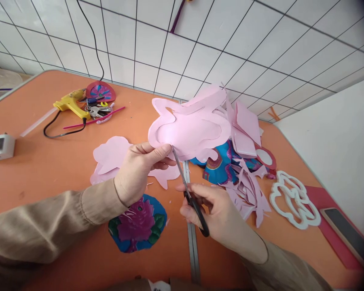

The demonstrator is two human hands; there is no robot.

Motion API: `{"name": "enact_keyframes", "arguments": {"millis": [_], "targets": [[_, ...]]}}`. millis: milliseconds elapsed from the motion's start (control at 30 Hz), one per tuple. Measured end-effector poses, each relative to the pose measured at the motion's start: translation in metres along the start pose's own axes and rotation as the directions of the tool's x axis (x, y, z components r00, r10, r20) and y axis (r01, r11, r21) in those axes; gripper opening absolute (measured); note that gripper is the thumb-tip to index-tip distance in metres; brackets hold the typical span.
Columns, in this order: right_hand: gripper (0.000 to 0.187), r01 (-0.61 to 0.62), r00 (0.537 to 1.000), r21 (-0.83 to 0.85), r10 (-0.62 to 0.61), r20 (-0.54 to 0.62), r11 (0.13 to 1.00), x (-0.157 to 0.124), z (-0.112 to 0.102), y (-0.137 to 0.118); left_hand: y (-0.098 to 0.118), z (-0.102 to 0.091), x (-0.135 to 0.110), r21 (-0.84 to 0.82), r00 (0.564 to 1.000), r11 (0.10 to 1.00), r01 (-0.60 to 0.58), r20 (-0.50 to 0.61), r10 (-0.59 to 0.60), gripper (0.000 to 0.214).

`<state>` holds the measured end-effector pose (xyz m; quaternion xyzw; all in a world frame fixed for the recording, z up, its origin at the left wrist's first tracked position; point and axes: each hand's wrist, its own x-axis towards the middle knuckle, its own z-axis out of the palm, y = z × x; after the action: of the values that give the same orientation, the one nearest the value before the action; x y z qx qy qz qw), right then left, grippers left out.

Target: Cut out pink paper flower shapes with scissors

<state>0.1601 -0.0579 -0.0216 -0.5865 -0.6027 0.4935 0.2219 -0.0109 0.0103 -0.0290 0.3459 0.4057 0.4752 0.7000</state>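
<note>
a: status on the cutting?

b: partway, i'd judge. pink sheet [189, 135] is held up over the table [51, 173], mid-view. lobed outline, inner line or edge showing. scissors [198, 211] have their tips at its near edge, just beside the left thumb.

a: hands?

b: left hand [139, 167] pinches the sheet, thumb on top, fingers beneath. right hand [216, 206] grips the scissors by the black handle. blades parted or together: can't tell.

a: done so far?

b: pink cutouts [113, 152] lie near the left hand, scraps [250, 192] heaped to the right. some trimming looks finished.

a: left?

b: probably more trimming on the held sheet. the folded paper [247, 127] behind the scraps looks mostly uncut. how much remains, can't tell.

a: counts, quick.

b: one scissors, one held sheet, though layers unclear. cutouts at least three, overlapping. scraps too tangled to count. one round flower patch [138, 224], one glue gun [73, 106], one glue stick [38, 122], one phone [348, 232], one red sheet [314, 194] under it. keys [98, 110]: several, bunched.

a: white frames [279, 204]?

b: loops overlap, number unclear.
</note>
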Motion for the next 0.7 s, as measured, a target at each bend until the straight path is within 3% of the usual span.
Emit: {"name": "enact_keyframes", "arguments": {"millis": [267,467,700], "targets": [[0.019,0.021,0.999,-0.066,-0.019,0.041,0.998,-0.001,0.0,0.002,0.0,0.001,-0.001,0.008,1.0,1.0,0.005,-0.008,-0.005,0.023],[0.02,0.051,0.998,-0.153,-0.043,0.053,0.987,-0.003,0.0,0.01,-0.002,0.001,0.0,0.015,1.0,1.0,0.001,-0.013,-0.001,0.022],[0.018,0.014,0.998,-0.046,-0.011,0.063,0.999,-0.002,0.001,0.006,0.0,0.0,0.0,-0.015,1.0,1.0,0.009,-0.011,-0.009,0.025]]}}
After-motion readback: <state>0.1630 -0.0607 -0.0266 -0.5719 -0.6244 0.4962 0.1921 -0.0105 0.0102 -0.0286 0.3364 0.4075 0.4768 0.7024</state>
